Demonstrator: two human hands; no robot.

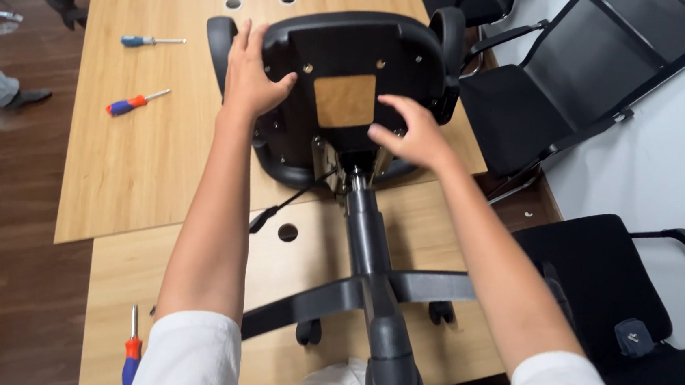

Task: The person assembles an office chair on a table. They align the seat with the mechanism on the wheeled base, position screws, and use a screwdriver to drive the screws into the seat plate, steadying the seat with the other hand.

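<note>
An office chair lies upside down on a wooden table (133,160), its black seat underside (369,56) facing me. The gas column (364,227) rises toward me to the star base (375,293) with castors. My left hand (250,75) lies flat on the left side of the seat underside, fingers spread. My right hand (413,129) rests near the mechanism plate where the column meets the seat, fingers curled loosely. A black lever cable (284,204) hangs to the left of the column.
Two screwdrivers (151,40) (134,103) with red and blue handles lie on the table at left; a third screwdriver (132,351) lies near the front edge. Black chairs (563,79) (618,312) stand at right. Another person's shoe (28,96) shows at far left.
</note>
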